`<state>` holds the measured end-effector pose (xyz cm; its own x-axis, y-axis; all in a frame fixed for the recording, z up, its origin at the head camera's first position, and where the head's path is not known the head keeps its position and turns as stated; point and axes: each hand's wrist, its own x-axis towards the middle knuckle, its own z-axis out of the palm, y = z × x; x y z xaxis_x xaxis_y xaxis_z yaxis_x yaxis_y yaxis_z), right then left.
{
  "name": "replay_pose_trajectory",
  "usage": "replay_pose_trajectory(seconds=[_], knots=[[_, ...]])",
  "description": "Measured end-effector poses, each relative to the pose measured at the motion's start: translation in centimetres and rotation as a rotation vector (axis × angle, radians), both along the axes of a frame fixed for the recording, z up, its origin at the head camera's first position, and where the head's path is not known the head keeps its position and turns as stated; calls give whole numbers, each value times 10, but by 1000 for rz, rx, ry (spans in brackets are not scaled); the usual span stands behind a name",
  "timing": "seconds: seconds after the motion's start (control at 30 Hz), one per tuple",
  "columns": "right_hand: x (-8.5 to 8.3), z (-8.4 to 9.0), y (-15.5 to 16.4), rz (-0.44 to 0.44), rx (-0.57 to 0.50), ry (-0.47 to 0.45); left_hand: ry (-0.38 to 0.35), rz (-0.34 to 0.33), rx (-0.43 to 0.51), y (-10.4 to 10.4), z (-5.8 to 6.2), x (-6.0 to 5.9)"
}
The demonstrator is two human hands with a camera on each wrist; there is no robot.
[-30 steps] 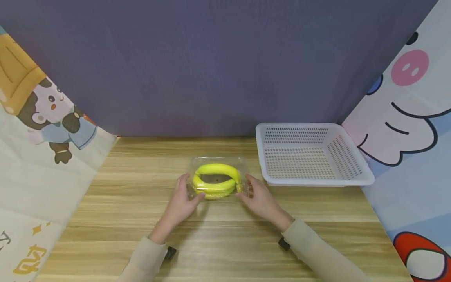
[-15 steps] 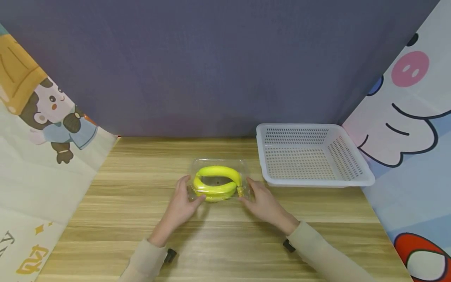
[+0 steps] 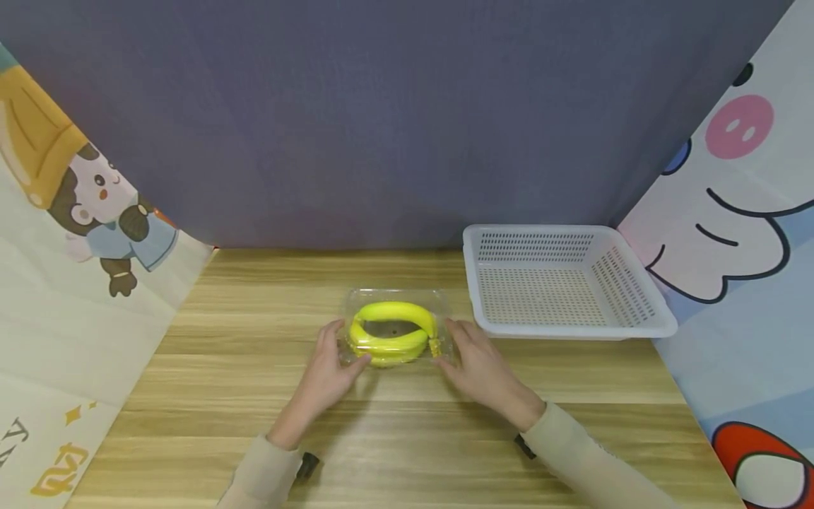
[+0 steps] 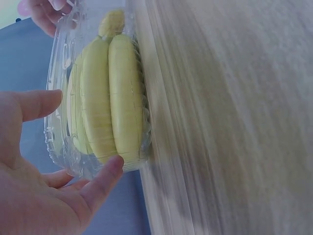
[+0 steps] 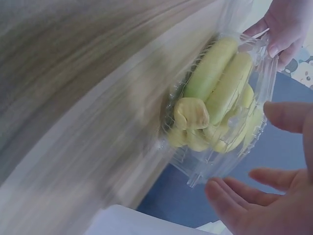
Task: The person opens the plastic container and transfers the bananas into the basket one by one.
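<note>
Bananas (image 3: 391, 329) sit sealed in a clear plastic clamshell box (image 3: 397, 295) at mid-bench (image 3: 254, 396), and I've got both hands on it. Left hand (image 3: 331, 364) cups the left end, thumb against the near corner; right hand (image 3: 473, 360) has fingers loosely spread at the right end, by the stems. Neither looks clamped tight. My worry: thin slick plastic, so a squeeze could pop the lid or the box could slip sideways. White perforated basket (image 3: 566, 325) just right of the box holds nothing I can see.
</note>
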<state>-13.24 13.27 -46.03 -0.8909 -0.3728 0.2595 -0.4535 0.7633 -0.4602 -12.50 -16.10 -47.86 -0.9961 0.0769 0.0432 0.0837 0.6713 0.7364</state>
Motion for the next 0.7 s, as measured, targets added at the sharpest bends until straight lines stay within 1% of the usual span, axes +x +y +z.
replay_pose_trajectory(seconds=[0.1,0.23,0.5,0.7], knots=[[-1,1,-1,11,22,61,-5,2,0,0,0,0],[-3,1,-2,30,64,112,-2,2,-4,0,-1,0],[-12,-1,-12,92,180,190,-5,-3,-1,-1,-1,0],[-16,-5,-18,116,228,236,-3,0,-6,0,0,-1]])
